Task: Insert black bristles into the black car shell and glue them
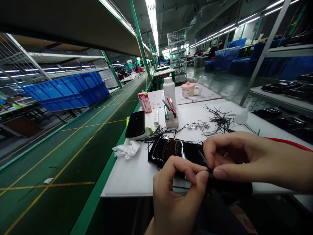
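Observation:
A glossy black model car body [171, 148] lies on the white table [122, 182], just beyond my hands. My left hand [179, 189] is pinched, thumb against forefinger, at the car's near right end. Close beside it, my right hand [239, 160] is also closed, its thumb and forefinger near the left fingertips. What they hold is small, dark and too hidden to name. Thin black strips [220, 119] lie in a loose pile beyond my right hand, and more strips [158, 132] are behind the car. Small silvery pieces [198, 125] are scattered between the piles.
A pen holder [172, 121], white bottle [169, 89] and pink-lidded mug [188, 89] stand farther back. At the left are a phone [135, 124], a small carton [144, 102] and crumpled tissue [126, 150]. A green conveyor [80, 156] runs along the left; racks with black car bodies [281, 120] stand right.

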Demonstrator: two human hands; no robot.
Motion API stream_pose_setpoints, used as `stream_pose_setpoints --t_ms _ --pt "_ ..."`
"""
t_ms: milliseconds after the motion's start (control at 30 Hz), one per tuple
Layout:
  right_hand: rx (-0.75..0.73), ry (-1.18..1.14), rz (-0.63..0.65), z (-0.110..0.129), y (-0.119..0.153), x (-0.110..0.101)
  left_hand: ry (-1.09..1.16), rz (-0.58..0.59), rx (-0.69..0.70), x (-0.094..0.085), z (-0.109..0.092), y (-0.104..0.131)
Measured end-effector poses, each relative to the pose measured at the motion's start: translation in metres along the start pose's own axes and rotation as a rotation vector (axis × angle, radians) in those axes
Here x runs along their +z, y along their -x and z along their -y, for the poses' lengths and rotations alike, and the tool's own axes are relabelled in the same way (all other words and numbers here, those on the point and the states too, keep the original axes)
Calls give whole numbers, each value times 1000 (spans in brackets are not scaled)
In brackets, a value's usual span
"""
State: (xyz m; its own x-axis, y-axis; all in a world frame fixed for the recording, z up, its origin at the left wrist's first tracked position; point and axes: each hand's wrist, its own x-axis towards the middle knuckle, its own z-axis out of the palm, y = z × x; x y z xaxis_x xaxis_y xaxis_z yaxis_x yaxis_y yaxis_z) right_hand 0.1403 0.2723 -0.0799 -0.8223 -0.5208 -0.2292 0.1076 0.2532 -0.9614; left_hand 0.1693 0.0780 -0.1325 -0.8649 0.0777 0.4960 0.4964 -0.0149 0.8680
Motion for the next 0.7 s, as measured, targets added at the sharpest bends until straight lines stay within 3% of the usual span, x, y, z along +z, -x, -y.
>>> stream_pose_setpoints --t_ms 167,300,433,567,700 --pt "-85 159 78 -4 -4 -4 -53 15 36 1 2 1" --pt "-176 256 28 -7 -3 -5 -132 11 154 6 3 -1" --pt "-166 253 26 -13 1 -6 -177 32 241 6 3 -5" --pt "-118 153 50 -18 4 -7 -261 87 250 -8 12 -12" --pt "-70 68 90 -17 4 -6 -442 170 348 -30 30 -18"
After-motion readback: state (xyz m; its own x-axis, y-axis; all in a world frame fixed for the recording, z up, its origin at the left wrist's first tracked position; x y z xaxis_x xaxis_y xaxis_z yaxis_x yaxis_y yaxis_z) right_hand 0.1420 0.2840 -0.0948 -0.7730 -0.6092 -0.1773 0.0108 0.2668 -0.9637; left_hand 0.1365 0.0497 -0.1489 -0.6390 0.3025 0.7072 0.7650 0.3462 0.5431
